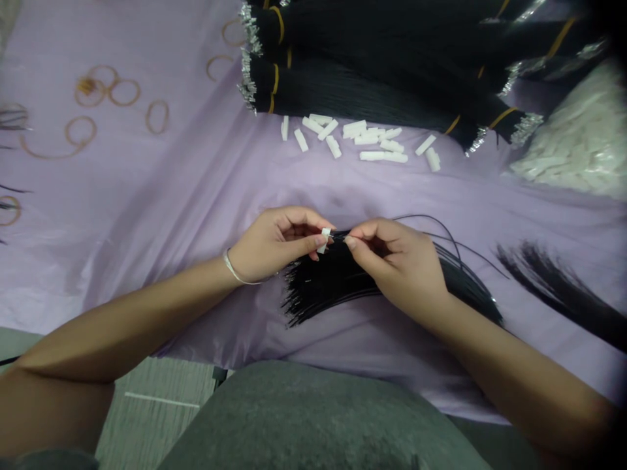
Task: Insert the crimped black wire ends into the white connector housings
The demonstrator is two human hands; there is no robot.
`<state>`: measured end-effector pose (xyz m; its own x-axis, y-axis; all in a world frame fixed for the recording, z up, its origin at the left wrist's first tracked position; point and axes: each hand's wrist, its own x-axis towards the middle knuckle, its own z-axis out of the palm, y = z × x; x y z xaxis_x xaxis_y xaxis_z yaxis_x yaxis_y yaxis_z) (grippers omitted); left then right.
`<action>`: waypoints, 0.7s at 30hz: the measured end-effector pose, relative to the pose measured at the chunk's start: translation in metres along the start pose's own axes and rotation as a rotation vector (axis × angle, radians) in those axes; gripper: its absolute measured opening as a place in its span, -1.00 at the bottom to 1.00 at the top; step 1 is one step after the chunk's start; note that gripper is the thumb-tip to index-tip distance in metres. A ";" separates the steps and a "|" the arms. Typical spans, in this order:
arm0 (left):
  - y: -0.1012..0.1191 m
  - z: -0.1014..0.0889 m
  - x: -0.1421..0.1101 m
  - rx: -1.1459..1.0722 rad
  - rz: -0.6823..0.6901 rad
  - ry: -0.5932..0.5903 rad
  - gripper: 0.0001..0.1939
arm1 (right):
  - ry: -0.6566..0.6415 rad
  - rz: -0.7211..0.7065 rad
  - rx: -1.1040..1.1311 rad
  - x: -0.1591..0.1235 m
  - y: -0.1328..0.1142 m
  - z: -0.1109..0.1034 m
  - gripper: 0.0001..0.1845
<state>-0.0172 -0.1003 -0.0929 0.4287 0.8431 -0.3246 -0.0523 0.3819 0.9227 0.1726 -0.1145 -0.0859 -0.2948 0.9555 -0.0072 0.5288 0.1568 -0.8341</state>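
White connectors (377, 140) beside black wire bundles (343, 85) on lilac cloth (196, 189).

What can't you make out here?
Head view:
Wire tips at the white connector: hidden by the right hand.
Connector's far side: hidden by the left hand.
Bag of white connectors: cut off by right edge.
Black wire bundles: cut off by top edge.

One left hand (274, 245), one right hand (399, 267), one held connector (324, 240), one held wire bundle (337, 281), about fifteen loose connectors (365, 138), about eight rubber bands (124, 93).
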 end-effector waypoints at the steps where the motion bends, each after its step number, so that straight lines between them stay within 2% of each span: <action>1: -0.001 0.000 0.000 0.008 0.002 -0.005 -0.86 | -0.005 -0.016 -0.010 0.000 0.000 0.000 -0.91; 5: -0.004 0.001 0.000 0.027 0.028 -0.017 -0.87 | -0.021 -0.053 -0.010 0.001 0.001 0.003 -0.91; 9: -0.009 0.001 0.001 -0.003 0.140 0.009 -0.80 | 0.014 -0.062 -0.006 0.001 0.005 0.004 -0.94; 15: -0.011 -0.003 -0.002 0.078 0.299 -0.020 -0.76 | 0.104 -0.288 -0.245 -0.002 0.008 0.002 -0.94; 21: -0.015 -0.003 -0.006 0.143 0.436 -0.129 -0.52 | 0.178 -0.382 -0.367 -0.005 0.014 0.001 -0.93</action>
<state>-0.0221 -0.1096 -0.1056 0.5033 0.8557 0.1198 -0.1318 -0.0610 0.9894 0.1804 -0.1169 -0.0984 -0.3973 0.8363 0.3779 0.6624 0.5463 -0.5125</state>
